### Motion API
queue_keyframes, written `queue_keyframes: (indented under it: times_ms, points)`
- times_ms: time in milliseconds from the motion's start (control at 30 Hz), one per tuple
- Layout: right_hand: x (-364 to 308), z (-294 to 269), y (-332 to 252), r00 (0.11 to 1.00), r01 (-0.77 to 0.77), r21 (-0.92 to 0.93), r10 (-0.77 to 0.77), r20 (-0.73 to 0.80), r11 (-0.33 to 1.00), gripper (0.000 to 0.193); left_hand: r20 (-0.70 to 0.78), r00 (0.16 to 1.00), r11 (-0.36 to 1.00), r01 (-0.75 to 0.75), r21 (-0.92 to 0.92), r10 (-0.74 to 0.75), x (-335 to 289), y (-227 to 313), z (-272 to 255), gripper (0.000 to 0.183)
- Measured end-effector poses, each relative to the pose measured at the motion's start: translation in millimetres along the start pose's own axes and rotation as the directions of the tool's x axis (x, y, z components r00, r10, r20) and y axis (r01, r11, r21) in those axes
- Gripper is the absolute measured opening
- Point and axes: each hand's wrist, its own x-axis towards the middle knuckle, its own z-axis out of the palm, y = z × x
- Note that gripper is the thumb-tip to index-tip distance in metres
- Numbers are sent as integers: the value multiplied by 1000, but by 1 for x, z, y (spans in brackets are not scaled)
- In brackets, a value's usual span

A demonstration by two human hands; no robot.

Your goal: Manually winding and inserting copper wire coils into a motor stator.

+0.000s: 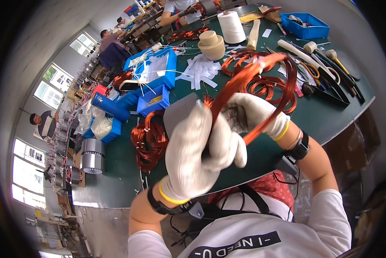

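Note:
Both my hands wear white knitted gloves with yellow cuffs. A looped bundle of copper wire, a copper wire coil, is raised over the table in front of me. My left hand is closed round the coil's near left side, with the strands running between thumb and fingers. Inside the loop is my right hand, its curled fingers pinching at the same side of the coil, close to the left fingers. What exactly its fingertips grip is partly hidden. Just behind the left hand stands a grey block.
More copper coils lie left on the green table, others beyond my hands. Paper strips, a white thread cone and blue bins stand farther back. Scissors and mallets lie right. Other people work beyond.

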Motion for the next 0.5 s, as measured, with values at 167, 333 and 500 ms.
queue_keyframes:
  times_ms: [167,333,500]
  points:
    - [-1,-13,24,986,-79,286,33,162,955,22,-27,983,978,-184,-100,182,-33,-35,-23,53]
    - [1,-19,29,985,-40,370,-26,171,928,25,-177,975,973,-164,-162,135,-39,-42,-40,49]
    - [3,-27,32,994,43,226,-65,88,973,25,-198,976,948,-149,-282,95,-42,-50,-49,47]
